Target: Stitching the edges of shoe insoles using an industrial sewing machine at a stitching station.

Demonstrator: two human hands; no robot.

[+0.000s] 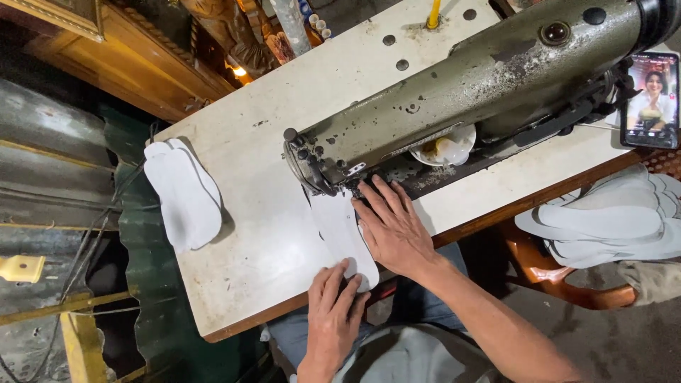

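The sewing machine [482, 78] is olive-painted metal, chipped and worn to dull bare patches. The table [262, 234] has a smooth, matt cream top, stained and scuffed, with a bare wood edge. The white insole piece [339, 230] under the hands looks like soft, matt felt or foam, as does the stack [186, 193] beside it. The phone [650, 99] screen is glossy.

Insole piece [339, 230] under the sewing machine [468, 92] head; insole stack [184, 195] leftward on the table [262, 241]; phone [650, 99] far right
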